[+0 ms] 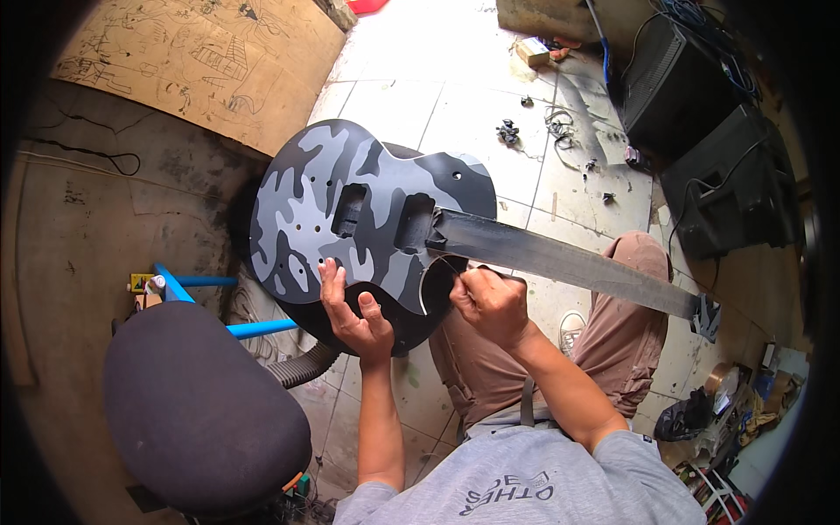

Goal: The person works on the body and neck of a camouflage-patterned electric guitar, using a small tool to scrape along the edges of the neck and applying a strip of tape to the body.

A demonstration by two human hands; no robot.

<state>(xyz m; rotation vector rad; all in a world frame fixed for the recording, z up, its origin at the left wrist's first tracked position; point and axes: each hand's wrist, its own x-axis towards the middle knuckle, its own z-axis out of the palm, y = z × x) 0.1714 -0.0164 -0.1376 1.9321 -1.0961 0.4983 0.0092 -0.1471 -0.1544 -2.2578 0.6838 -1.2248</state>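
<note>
Your guitar (350, 210) lies across your lap, its grey camouflage body toward the padded stool (197, 407) and its long bare neck (569, 262) running out past your knee toward the black speaker cabinets (700, 131). Your left hand (354, 315) rests on the lower edge of the guitar body, just beside the cutaway: the fingers lie stretched flat on the painted top and the thumb hooks under the rim, so the hand braces the body rather than closing round it. Your right hand (490, 302) sits at the spot where the neck meets the body, curled almost to a fist, with fingertips pinched together on something thin; it is too small to tell what it is. A curved pale line on the guitar runs right beside that hand. Behind the guitar body stands a sheet of cardboard (201, 61) with drawings on it, and small dark parts (507, 131) lie scattered on the tiled floor (394, 105) beyond the neck.
</note>
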